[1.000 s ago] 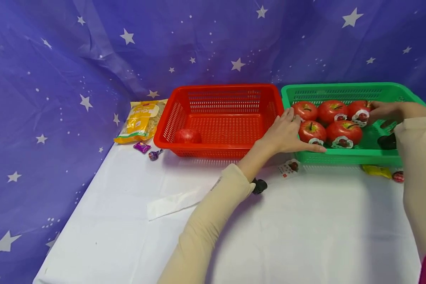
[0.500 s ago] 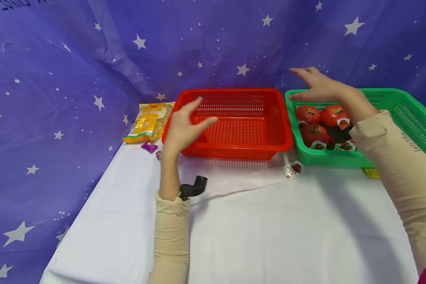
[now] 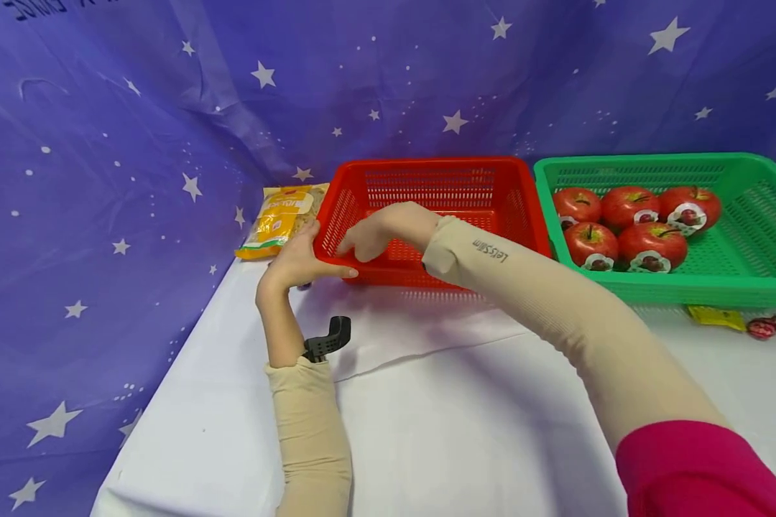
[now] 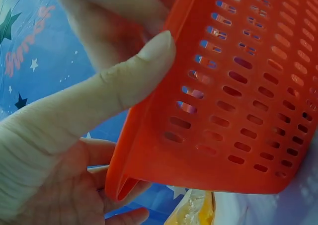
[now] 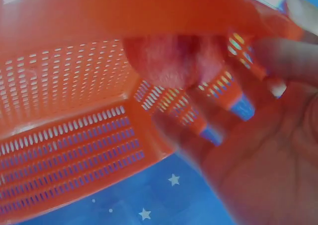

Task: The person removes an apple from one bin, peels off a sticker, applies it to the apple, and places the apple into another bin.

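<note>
My left hand [image 3: 291, 260] is at the front left corner of the red basket [image 3: 440, 165]. Its thumb lies straight along the front rim; the other fingers extend outside the left wall, as the left wrist view shows. My right hand [image 3: 381, 231] reaches over the rim into that same corner, fingers spread. In the right wrist view, a red apple [image 5: 159, 61] sits in the basket corner, with the right fingertips at its edge. Both hands hide this apple in the head view.
To the right, a green basket [image 3: 659, 283] holds several apples [image 3: 653, 244] with stickers. A yellow-wrapped sweet [image 3: 716, 317] and a red lollipop [image 3: 763, 327] lie before it. An orange food packet [image 3: 278, 221] lies left of the red basket.
My right hand has left the apples in the green basket and crossed left into the red basket. My left hand has moved from the green basket's rim to the red basket's left corner.
</note>
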The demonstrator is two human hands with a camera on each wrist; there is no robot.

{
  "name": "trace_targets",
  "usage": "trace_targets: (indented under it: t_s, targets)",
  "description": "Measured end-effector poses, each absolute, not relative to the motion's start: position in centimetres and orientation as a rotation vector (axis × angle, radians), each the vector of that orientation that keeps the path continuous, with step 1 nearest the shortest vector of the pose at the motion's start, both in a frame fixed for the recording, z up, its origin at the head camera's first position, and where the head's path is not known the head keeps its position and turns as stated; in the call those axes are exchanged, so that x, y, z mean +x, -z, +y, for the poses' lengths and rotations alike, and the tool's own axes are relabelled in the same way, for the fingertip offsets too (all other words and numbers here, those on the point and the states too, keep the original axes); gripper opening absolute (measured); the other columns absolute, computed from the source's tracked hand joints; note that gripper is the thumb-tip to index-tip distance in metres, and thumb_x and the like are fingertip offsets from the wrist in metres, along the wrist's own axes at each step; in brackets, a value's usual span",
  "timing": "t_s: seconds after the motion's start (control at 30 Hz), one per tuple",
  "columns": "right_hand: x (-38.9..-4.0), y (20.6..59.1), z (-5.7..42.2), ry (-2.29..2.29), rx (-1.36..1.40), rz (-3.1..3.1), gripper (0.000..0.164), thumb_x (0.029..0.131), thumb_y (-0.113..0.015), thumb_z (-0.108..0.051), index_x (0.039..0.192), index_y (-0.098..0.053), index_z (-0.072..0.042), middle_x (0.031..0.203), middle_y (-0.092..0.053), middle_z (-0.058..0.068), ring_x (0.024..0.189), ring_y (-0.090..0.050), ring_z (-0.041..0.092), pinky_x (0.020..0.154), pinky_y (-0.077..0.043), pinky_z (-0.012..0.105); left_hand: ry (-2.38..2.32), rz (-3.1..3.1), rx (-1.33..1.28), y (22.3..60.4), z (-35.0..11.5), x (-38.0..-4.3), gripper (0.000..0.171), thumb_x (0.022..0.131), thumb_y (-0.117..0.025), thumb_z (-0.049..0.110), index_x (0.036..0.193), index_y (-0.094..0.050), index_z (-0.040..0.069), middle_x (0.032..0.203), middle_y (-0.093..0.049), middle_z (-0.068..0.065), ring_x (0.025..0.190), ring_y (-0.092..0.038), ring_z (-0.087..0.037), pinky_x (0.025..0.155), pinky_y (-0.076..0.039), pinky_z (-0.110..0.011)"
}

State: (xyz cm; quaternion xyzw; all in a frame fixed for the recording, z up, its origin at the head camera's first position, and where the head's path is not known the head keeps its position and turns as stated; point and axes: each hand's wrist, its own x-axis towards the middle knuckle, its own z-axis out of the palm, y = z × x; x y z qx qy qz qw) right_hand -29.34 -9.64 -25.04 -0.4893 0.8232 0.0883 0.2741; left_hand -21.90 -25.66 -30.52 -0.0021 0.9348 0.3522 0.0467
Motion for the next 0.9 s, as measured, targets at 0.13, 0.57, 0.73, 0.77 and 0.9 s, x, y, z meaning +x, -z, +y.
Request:
trace_targets:
  t_s: [0.13, 0.57, 0.73, 0.77, 0.9]
  targets:
    - [-29.7, 25.8, -10.1, -0.43, -1.202, 2.232, 0.049, 0.096, -0.037, -0.012, 0.142, -0.047, -0.024, 0.152, -0.035, 0.005, 0.138, -0.031, 0.023, 0.116, -0.026, 0.042, -1.084, 2.866, -0.027, 30.8, -25.4, -22.0, 0.11, 0.072, -0.082, 0.041, 0.153, -0.018, 0.003, 0.159, -0.018, -0.014, 0.146, -0.021, -0.032, 0.115, -0.026, -0.055]
    - [-32.8, 26.5, -5.5, -0.387, -0.888, 2.325, 0.071, 0.091, -0.059, -0.028, 0.15, -0.021, -0.025, 0.155, -0.026, 0.006, 0.136, -0.031, 0.027, 0.109, -0.033, 0.05, -0.997, 2.871, -0.06, 30.3, -25.4, -22.0, 0.117, 0.069, -0.083, 0.045, 0.153, -0.014, 0.002, 0.161, -0.013, -0.014, 0.147, -0.017, -0.033, 0.112, -0.029, -0.057]
    - [-32.6, 27.7, -4.9, -0.442, -0.819, 2.435, 0.088, 0.087, -0.059, -0.014, 0.155, -0.004, -0.022, 0.153, -0.034, 0.009, 0.111, -0.048, 0.024, 0.087, -0.045, 0.036, -1.027, 2.858, -0.061, 30.5, -25.3, -22.1, 0.117, 0.068, -0.083, 0.045, 0.153, -0.015, 0.003, 0.161, -0.014, -0.013, 0.145, -0.021, -0.033, 0.109, -0.034, -0.057]
    - [-32.6, 27.8, -4.8, -0.472, -0.814, 2.433, 0.091, 0.087, -0.059, -0.014, 0.156, 0.0, -0.023, 0.151, -0.037, 0.009, 0.106, -0.048, 0.023, 0.083, -0.044, 0.033, -1.025, 2.861, -0.06, 30.5, -25.3, -22.1, 0.117, 0.068, -0.083, 0.046, 0.153, -0.015, 0.003, 0.161, -0.013, -0.013, 0.145, -0.02, -0.033, 0.11, -0.033, -0.057]
    - [-32.9, 27.9, -4.1, -0.451, -0.841, 2.401, 0.085, 0.083, -0.058, -0.011, 0.154, -0.016, -0.035, 0.133, -0.045, 0.004, 0.1, -0.043, 0.021, 0.078, -0.04, 0.033, -1.03, 2.867, -0.059, 30.6, -25.6, -22.1, 0.117, 0.068, -0.083, 0.045, 0.153, -0.015, 0.003, 0.161, -0.013, -0.013, 0.146, -0.018, -0.033, 0.111, -0.031, -0.057]
